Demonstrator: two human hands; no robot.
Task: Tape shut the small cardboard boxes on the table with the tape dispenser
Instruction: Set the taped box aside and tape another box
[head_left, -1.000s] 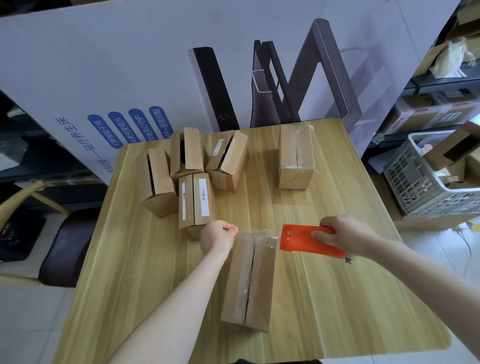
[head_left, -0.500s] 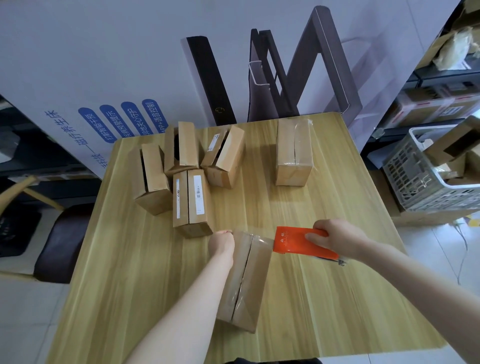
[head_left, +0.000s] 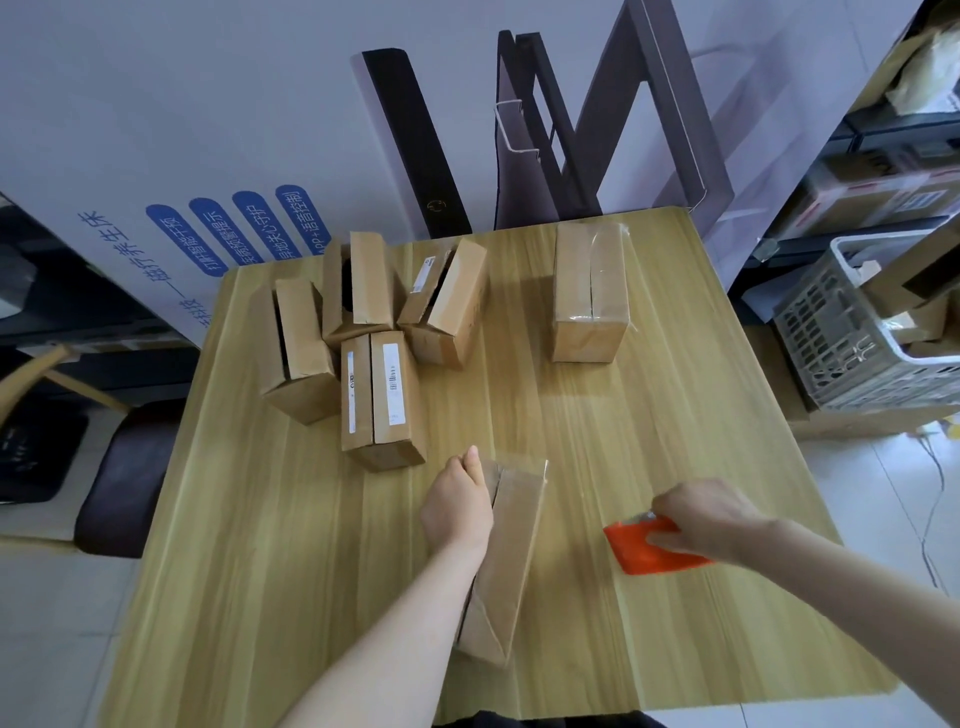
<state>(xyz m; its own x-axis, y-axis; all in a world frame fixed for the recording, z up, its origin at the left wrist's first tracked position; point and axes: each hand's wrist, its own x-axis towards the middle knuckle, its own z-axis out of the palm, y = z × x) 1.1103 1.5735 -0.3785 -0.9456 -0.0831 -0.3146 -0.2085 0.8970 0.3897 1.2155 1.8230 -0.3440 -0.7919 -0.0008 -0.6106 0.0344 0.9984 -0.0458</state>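
Brown cardboard box (head_left: 511, 551): nearest thing on the pale wooden bench (head_left: 260, 545), long axis running away from me, bit of clear tape at its far end
Left hand (head_left: 457, 506): already on it, fingers curled over the left flap
Orange plastic tape dispenser (head_left: 652, 553): off to the box's right, clear gap between them
Right hand (head_left: 706, 517): wrapped round the dispenser
Next move, I reckon: dispenser goes left to the seam
Untaped cardboard boxes (head_left: 395, 389): huddled far left, flaps gaping
Taped cardboard box (head_left: 589, 291): far right, looks done

4 boxes (head_left: 358, 343) back-left on table (head_left: 260, 519), 1 box (head_left: 589, 291) back-right, dispenser (head_left: 644, 551) right of near box (head_left: 511, 545)
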